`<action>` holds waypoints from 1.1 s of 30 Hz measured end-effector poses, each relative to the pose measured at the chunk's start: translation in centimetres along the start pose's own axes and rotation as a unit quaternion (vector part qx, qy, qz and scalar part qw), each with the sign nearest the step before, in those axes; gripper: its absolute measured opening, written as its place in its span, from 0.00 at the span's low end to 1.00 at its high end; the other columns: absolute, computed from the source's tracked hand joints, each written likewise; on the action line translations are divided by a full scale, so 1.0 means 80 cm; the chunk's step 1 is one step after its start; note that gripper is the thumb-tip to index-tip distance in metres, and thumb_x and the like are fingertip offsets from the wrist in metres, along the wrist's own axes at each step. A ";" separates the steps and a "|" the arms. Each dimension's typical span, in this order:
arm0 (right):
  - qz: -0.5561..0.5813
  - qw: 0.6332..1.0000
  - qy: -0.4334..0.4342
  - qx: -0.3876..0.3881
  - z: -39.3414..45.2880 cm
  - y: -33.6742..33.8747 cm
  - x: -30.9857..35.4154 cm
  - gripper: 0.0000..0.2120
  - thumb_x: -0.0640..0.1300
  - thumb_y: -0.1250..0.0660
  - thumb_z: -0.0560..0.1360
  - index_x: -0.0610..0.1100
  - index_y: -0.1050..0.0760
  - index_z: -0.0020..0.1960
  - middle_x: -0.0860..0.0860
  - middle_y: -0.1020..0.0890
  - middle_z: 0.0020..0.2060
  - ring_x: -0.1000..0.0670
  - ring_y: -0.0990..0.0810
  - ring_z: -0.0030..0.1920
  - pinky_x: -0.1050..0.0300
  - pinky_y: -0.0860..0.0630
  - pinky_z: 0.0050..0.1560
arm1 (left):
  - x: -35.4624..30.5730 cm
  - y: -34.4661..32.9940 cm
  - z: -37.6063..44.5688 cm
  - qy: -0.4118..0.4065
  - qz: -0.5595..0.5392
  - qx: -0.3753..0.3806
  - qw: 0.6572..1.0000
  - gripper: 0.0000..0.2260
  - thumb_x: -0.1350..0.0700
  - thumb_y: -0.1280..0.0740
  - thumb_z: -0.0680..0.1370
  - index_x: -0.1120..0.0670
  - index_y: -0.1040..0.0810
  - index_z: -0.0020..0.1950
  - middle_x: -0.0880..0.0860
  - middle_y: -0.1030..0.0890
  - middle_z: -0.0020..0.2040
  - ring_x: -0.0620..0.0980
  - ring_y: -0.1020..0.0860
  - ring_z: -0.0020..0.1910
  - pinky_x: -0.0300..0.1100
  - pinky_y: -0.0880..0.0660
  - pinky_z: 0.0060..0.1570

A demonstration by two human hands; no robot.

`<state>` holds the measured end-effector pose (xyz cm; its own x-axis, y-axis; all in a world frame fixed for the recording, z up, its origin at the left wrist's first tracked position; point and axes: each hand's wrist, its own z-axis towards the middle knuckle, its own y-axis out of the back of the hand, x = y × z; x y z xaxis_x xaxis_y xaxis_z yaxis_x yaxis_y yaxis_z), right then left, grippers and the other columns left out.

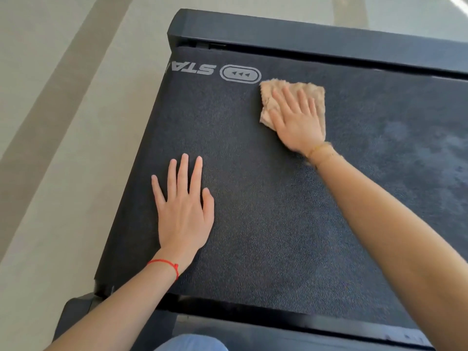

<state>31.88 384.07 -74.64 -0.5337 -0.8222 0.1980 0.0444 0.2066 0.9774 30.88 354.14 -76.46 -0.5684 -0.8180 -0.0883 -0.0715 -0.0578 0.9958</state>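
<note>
Beyond blue fabric (190, 342), the left hand (183, 211) lies flat, fingers straight, on the grainy black belt (278, 224), while the right hand (296, 122), fingers spread, presses a fuzzy, squarish tan cloth (320, 97) near the belt's far end.

The treadmill belt (278, 211) lies flat and bare through its middle and out toward 3 o'clock, leaving wide room for a hand to sweep. A raised far rail (304, 39) bounds it at 12 o'clock and a near rail (253, 317) at 6 o'clock. The left hand (184, 214) lies flat at 8 o'clock and blocks that corner. The right hand (296, 122) presses the cloth (314, 95) near the far rail. At 9 o'clock the belt edge gives onto the floor (50, 173).
</note>
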 end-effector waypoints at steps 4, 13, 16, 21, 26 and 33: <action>0.030 0.998 -0.044 0.020 0.082 0.002 0.051 0.27 0.58 0.58 0.83 0.54 0.55 0.81 0.53 0.55 0.80 0.41 0.59 0.79 0.41 0.63 0.77 | 0.001 -0.001 -0.001 -0.001 0.003 -0.006 1.000 0.27 0.45 0.57 0.82 0.48 0.51 0.82 0.53 0.47 0.82 0.55 0.50 0.80 0.65 0.49 0.75; -0.031 0.986 0.162 0.025 0.062 -0.019 0.095 0.26 0.58 0.57 0.84 0.54 0.52 0.81 0.53 0.49 0.80 0.43 0.53 0.79 0.46 0.59 0.76 | 0.003 0.001 -0.001 -0.009 0.013 -0.005 1.000 0.27 0.46 0.55 0.82 0.49 0.50 0.81 0.54 0.46 0.81 0.55 0.49 0.80 0.65 0.48 0.75; -0.034 0.999 0.035 -0.021 0.091 0.002 0.031 0.27 0.58 0.58 0.83 0.52 0.52 0.81 0.51 0.48 0.80 0.42 0.51 0.79 0.44 0.57 0.76 | 0.001 0.002 0.000 -0.007 0.012 0.002 1.000 0.27 0.45 0.58 0.82 0.49 0.50 0.81 0.54 0.46 0.81 0.55 0.49 0.80 0.65 0.48 0.75; 0.019 0.999 -0.045 0.022 0.123 0.010 0.034 0.27 0.57 0.58 0.83 0.54 0.55 0.81 0.53 0.55 0.80 0.40 0.58 0.79 0.41 0.64 0.76 | 0.000 0.003 0.000 -0.002 0.007 0.004 1.000 0.28 0.44 0.62 0.81 0.48 0.50 0.81 0.54 0.46 0.81 0.55 0.49 0.80 0.65 0.49 0.75; -0.010 0.990 0.136 0.038 0.037 -0.012 0.075 0.26 0.57 0.57 0.84 0.56 0.55 0.81 0.54 0.53 0.80 0.41 0.58 0.79 0.41 0.62 0.77 | 0.000 0.002 -0.001 -0.002 -0.003 -0.014 1.000 0.27 0.46 0.57 0.81 0.49 0.48 0.81 0.54 0.45 0.81 0.55 0.48 0.80 0.64 0.49 0.75; -0.034 0.986 0.164 0.017 -0.072 -0.009 -0.002 0.27 0.60 0.59 0.82 0.57 0.52 0.80 0.56 0.49 0.80 0.47 0.55 0.80 0.48 0.60 0.77 | 0.002 0.000 -0.001 -0.002 -0.005 -0.013 1.000 0.27 0.46 0.56 0.82 0.48 0.49 0.81 0.54 0.46 0.81 0.55 0.49 0.80 0.65 0.49 0.75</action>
<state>36.78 380.99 -74.97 -0.2330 -0.9605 0.1519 -0.0137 0.1594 0.9871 30.89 353.96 -76.51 -0.5709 -0.8151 -0.0987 -0.0567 -0.0808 0.9951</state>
